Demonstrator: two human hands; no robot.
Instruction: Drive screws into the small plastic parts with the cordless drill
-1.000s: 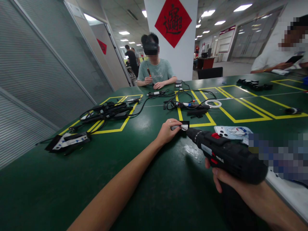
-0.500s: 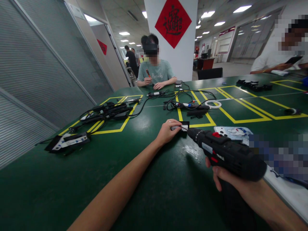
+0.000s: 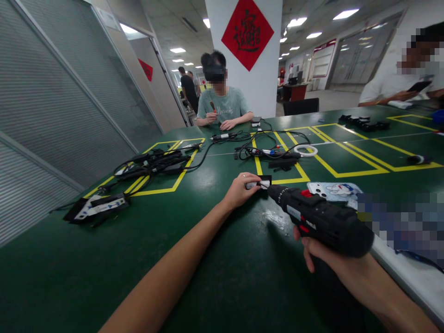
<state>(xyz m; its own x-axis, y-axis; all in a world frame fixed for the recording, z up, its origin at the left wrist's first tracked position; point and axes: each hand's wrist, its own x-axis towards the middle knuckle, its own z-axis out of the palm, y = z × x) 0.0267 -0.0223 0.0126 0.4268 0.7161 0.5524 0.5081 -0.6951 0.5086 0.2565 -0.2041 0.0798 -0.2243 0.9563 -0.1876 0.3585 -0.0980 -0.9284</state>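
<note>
My right hand (image 3: 321,252) is wrapped round the grip of a black cordless drill (image 3: 322,219) with red details. Its chuck points left and away from me, and a thin bit reaches from it to the fingertips of my left hand. The left hand (image 3: 241,190), wearing a ring, rests on the table with thumb and fingers drawn together at the bit's tip. Under and beside those fingertips lies a small black piece with a white strip (image 3: 265,183). Whatever the left fingers pinch is too small and covered to make out.
On the green table (image 3: 166,259), taped in yellow, lie tangled black cables (image 3: 159,162), a black-and-white piece (image 3: 102,206), a white ring (image 3: 305,150) and a phone (image 3: 333,190) near the drill. Across sits a person (image 3: 224,104) holding a tool; another person (image 3: 398,88) is at the right.
The drill and my right hand have shifted slightly left, its rear end a bit more than its tip. My left hand stays at the small piece. The view has turned very slightly.
</note>
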